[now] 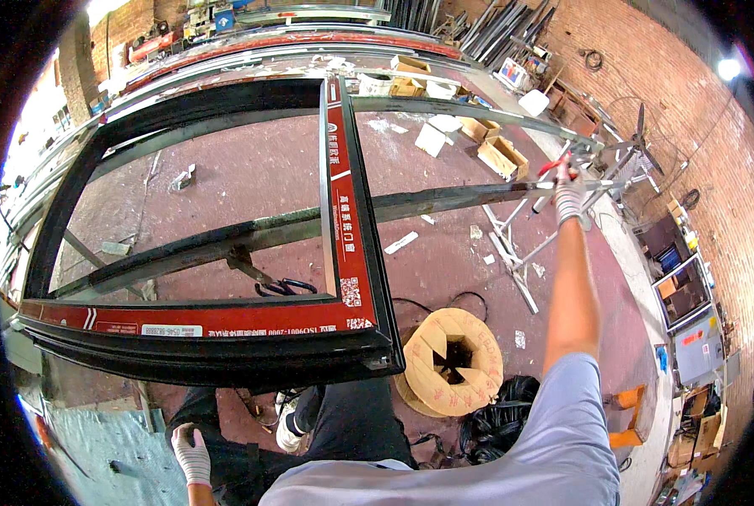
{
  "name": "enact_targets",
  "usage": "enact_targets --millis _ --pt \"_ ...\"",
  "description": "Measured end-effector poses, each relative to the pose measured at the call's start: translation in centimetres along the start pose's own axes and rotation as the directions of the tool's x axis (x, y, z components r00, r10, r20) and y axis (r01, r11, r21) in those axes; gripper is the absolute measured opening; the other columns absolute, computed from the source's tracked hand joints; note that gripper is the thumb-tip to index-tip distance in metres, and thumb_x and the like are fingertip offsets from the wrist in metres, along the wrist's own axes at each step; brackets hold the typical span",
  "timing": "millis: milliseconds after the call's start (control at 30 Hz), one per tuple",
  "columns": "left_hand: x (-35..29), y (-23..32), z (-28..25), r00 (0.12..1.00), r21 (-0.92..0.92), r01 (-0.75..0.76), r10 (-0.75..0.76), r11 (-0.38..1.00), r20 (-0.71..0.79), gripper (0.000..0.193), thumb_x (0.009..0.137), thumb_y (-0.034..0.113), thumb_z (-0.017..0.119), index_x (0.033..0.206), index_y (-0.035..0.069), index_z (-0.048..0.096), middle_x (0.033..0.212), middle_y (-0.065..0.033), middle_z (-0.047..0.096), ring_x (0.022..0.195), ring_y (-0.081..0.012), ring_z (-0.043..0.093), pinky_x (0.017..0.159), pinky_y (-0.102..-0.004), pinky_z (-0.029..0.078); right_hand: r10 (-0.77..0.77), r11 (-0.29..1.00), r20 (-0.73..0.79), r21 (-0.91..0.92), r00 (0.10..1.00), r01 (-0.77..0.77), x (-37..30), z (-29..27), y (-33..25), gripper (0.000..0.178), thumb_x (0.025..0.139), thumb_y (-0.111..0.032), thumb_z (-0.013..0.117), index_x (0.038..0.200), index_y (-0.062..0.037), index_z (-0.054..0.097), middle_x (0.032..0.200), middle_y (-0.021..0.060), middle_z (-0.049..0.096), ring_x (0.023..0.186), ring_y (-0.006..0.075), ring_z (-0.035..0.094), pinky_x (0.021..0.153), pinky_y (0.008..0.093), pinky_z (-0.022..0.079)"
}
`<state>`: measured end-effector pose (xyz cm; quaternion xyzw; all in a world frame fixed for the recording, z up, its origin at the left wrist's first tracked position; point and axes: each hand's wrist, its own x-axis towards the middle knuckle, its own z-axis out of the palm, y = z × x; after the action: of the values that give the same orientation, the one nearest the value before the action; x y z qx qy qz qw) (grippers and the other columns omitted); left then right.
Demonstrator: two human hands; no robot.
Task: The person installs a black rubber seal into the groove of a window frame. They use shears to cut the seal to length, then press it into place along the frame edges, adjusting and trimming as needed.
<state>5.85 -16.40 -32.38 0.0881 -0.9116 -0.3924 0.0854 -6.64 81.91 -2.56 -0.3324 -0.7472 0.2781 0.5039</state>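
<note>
My right hand [569, 187], in a striped glove, reaches far out to the right, with its fingers closed around a red-handled tool [552, 166]. The tool's kind is too small to make out. It is held at the far end of the long metal support bars [470, 196]. Low at the left, beside my thigh, hangs my gloved left hand [191, 454], loosely open and apparently holding nothing. A black window frame [367, 253] with red film along two sides lies across the bars in front of me. Dark-handled pliers [286, 287] show through its opening.
A large cardboard spool [453, 363] stands by my legs, next to a heap of black strip [503, 417]. Open cartons [503, 158] sit on the floor beyond the bars. A standing fan [638, 139] is at the right. Metal profiles [284, 42] fill the back.
</note>
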Motion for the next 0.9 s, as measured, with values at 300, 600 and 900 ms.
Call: enact_targets --millis 300,600,900 --pt "-2.0 0.4 -1.2 0.999 0.151 -0.034 0.035 0.988 -0.003 0.017 0.084 0.002 0.066 0.101 0.002 0.063 0.104 -0.0123 0.06 0.1 -0.0307 0.056 0.095 -0.0391 0.045 -0.185 0.941 0.047 -0.279 0.982 0.191 -3.3 2.9 1.9 0.034 0.095 -0.037 0.057 0.105 -0.0067 0.069 0.109 0.023 0.062 0.1 0.0414 0.061 0.092 0.0493 0.047" --pt "0.2 5.3 1.0 0.978 0.001 -0.198 0.197 0.98 0.069 0.02 0.081 -0.002 0.067 0.099 0.004 0.062 0.103 -0.0111 0.061 0.101 -0.0286 0.057 0.093 -0.0373 0.046 -0.226 0.893 0.148 -0.364 0.963 0.266 -4.7 0.5 3.3 0.029 0.088 -0.027 0.07 0.108 -0.0053 0.069 0.106 0.018 0.066 0.099 0.0297 0.065 0.09 0.0407 0.051" --pt "0.6 7.7 1.6 0.936 0.036 -0.323 0.314 0.946 0.161 0.019 0.082 -0.001 0.066 0.1 0.003 0.062 0.103 -0.0107 0.061 0.102 -0.0278 0.057 0.095 -0.0362 0.046 0.007 0.869 0.271 -0.477 0.962 0.128 -3.7 0.9 6.9 0.029 0.088 -0.022 0.064 0.112 -0.0052 0.062 0.104 0.0218 0.07 0.101 0.0404 0.066 0.087 0.0463 0.051"
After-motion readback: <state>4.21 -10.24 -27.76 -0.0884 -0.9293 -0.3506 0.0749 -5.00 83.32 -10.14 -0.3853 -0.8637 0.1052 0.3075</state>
